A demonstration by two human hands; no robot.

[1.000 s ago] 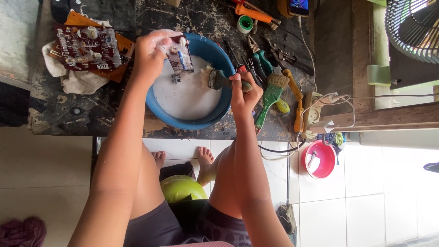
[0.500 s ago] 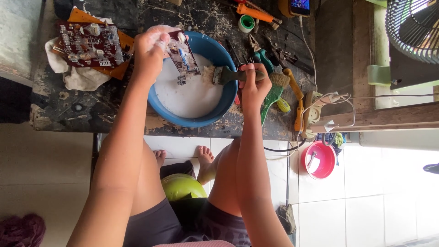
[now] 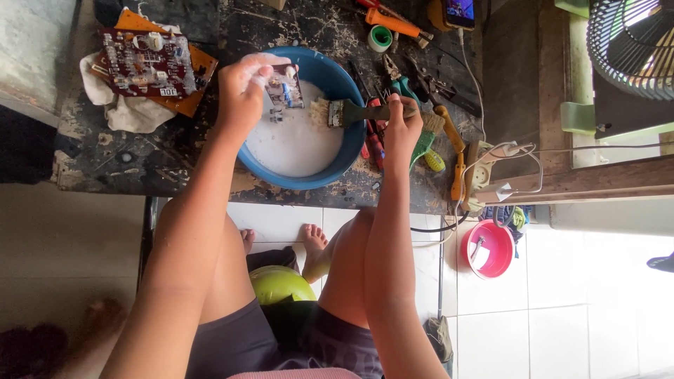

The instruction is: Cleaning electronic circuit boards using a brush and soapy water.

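Evidently to catch drips, the left hand [image 3: 242,88] grips a small circuit board [image 3: 284,91] over the blue basin [image 3: 337,158], while the right hand [image 3: 402,123] clasps a brush [image 3: 344,112] beside it.

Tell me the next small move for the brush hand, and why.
Probably bring the paintbrush left onto the small circuit board: the right hand holds its bristles just short of the board, which the foamy left hand holds over the blue basin.

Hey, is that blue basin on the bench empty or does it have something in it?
Not empty: the blue basin holds a white, foamy-looking liquid covering its bottom. How deep it is cannot be told.
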